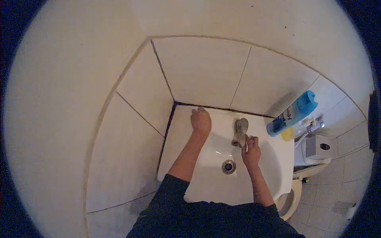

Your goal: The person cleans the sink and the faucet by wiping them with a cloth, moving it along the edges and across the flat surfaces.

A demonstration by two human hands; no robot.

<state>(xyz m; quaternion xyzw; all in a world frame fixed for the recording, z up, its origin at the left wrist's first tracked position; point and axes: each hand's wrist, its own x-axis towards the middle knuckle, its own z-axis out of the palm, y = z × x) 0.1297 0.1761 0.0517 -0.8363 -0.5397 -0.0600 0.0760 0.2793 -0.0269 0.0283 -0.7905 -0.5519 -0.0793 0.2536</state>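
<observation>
My left hand [201, 122] is at the back left of the white sink [210, 184], with its fingers curled down against the ledge by the wall. What it holds, if anything, is hidden beneath it. Beside the metal faucet [239, 133] is my right hand [251, 152], its fingers bent but apart and the tips at the faucet's right side. Whether they press on the metal is hard to make out. Below the spout, the round drain [228, 167] shows in the basin.
A blue spray can [293, 113] stands on the sink's back right corner, with a yellow item [287, 134] next to it. Farther right are a white box with a dark opening [319, 147] and a toilet [295, 198]. Tiled walls [202, 71] border the sink behind and on the left.
</observation>
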